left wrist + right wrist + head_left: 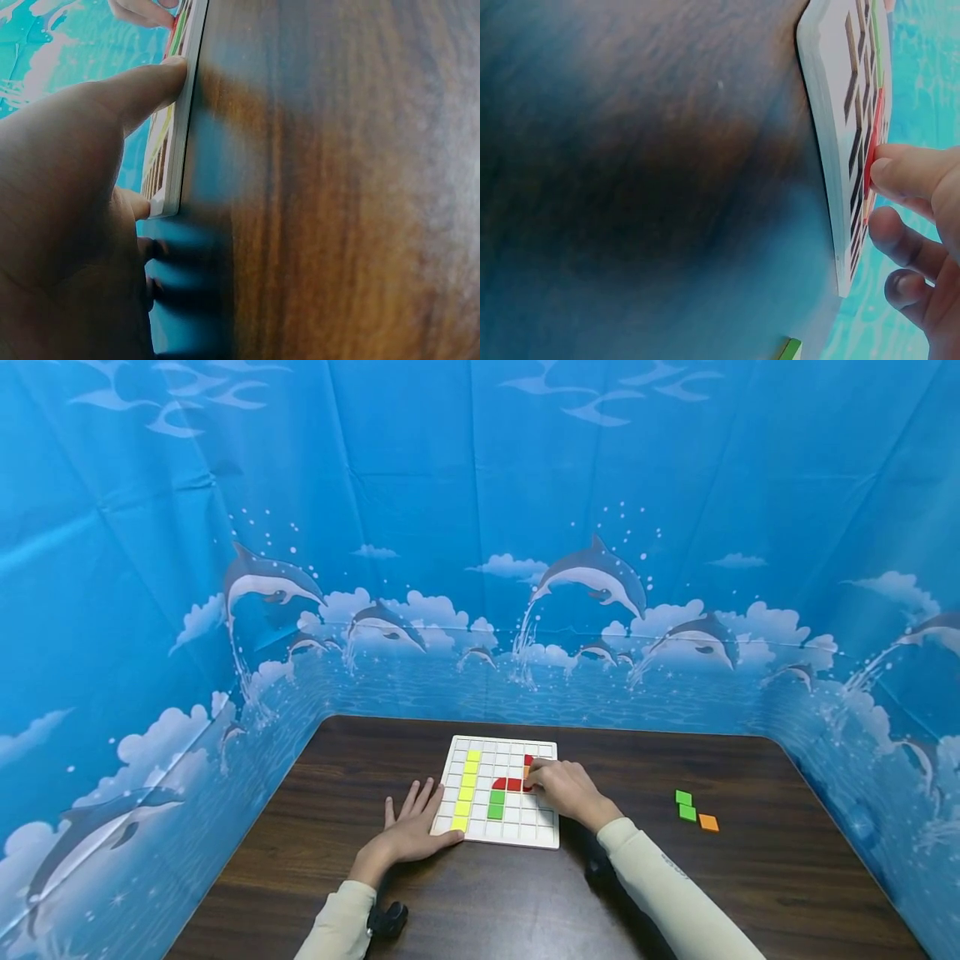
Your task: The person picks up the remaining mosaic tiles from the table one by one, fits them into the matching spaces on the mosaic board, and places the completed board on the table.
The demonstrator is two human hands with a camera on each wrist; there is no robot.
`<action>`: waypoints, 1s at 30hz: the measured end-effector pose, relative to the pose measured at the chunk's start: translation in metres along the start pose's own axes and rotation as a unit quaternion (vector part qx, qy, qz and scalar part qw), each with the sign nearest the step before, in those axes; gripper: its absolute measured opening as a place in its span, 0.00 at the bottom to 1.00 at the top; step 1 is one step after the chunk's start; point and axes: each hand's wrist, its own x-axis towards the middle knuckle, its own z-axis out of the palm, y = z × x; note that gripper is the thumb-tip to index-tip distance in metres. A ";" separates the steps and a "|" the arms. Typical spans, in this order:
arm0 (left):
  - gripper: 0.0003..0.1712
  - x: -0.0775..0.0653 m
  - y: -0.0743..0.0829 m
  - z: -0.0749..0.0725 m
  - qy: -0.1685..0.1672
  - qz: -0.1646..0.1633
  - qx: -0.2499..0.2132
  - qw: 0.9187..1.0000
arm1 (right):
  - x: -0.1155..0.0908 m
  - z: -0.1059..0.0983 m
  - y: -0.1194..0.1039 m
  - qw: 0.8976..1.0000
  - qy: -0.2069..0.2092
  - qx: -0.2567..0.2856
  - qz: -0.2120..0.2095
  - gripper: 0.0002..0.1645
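A white gridded board (480,835) lies on the table with coloured tiles in its squares. A column of yellow tiles (467,793) runs down its left side; green tiles (496,804) and red tiles (513,785) sit nearer the middle. My left hand (408,828) spreads its fingers by the board's left edge, and its thumb rests on the near left corner. At the board's right part, my right hand (564,787) has thumb and finger together at a red tile (871,161). An orange tile (527,772) shows partly beside its fingertips.
To the right of the board, two loose green tiles (686,805) and an orange tile (708,822) lie on the dark wood table (300,827). A blue dolphin-print curtain (450,527) stands around the table's back and sides.
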 end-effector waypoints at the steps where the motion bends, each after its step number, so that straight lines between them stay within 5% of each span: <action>1: 0.66 -0.001 0.002 -0.002 -0.001 -0.001 -0.001 1.000 | 0.000 0.000 0.000 1.000 0.002 -0.001 -0.001 0.07; 30: 0.65 -0.002 0.004 -0.003 -0.008 -0.008 -0.003 1.000 | -0.029 -0.023 0.002 0.999 0.023 0.010 0.038 0.08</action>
